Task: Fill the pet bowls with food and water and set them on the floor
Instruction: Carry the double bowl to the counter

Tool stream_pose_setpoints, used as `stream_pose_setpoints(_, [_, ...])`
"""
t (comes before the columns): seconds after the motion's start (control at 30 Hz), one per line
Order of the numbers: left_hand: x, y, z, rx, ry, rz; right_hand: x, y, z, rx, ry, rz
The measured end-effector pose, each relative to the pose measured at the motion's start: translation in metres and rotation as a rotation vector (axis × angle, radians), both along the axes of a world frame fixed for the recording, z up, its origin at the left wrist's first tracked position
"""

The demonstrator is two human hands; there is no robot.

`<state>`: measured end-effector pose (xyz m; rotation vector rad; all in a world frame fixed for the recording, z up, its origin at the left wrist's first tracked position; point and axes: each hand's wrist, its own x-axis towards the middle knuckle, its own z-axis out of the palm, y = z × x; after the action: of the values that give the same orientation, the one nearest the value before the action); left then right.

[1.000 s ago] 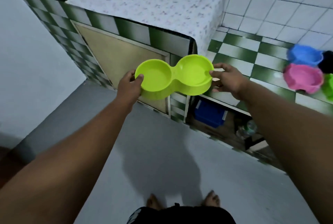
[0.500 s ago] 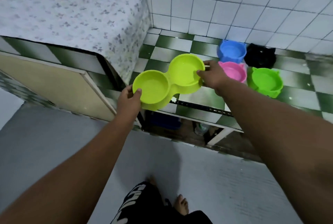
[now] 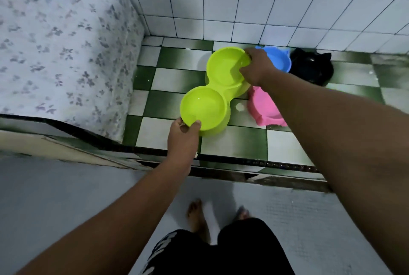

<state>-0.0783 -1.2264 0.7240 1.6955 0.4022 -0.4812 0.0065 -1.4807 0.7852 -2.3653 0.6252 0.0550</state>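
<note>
A green-and-white checked tile counter (image 3: 174,102) meets a white tiled wall (image 3: 243,9). On or just above it, hard to tell which, is the lime-green plastic double bowl (image 3: 212,95), left hand (image 3: 182,139) pinching its near rim, right hand (image 3: 256,66) gripping the far rim. Beside it are a pink bowl (image 3: 263,108), a blue bowl (image 3: 278,59) and a glossy black eared bowl (image 3: 312,68). White lettering on the black shorts (image 3: 168,259) is unreadable.

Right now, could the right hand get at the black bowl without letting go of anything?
Probably not. The right hand grips the far rim of the lime double bowl, so it is occupied; the black bowl sits beyond the blue bowl, otherwise unobstructed.
</note>
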Motion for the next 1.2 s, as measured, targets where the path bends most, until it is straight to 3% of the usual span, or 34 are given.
stream_pose_setpoints(0.3, [-0.007,-0.076,0.002,-0.076,0.052,-0.021,0.066,-0.032,-0.025,-0.054,0.134,0.184])
stream_pose_setpoints(0.7, [0.008,-0.097,-0.005,-0.056,0.009,-0.091,0.087,-0.051,-0.050,-0.123,0.215,0.257])
stream_pose_setpoints(1.2, [-0.006,-0.079,0.007,0.041,0.053,-0.148,0.067,-0.029,-0.036,-0.154,0.026,0.272])
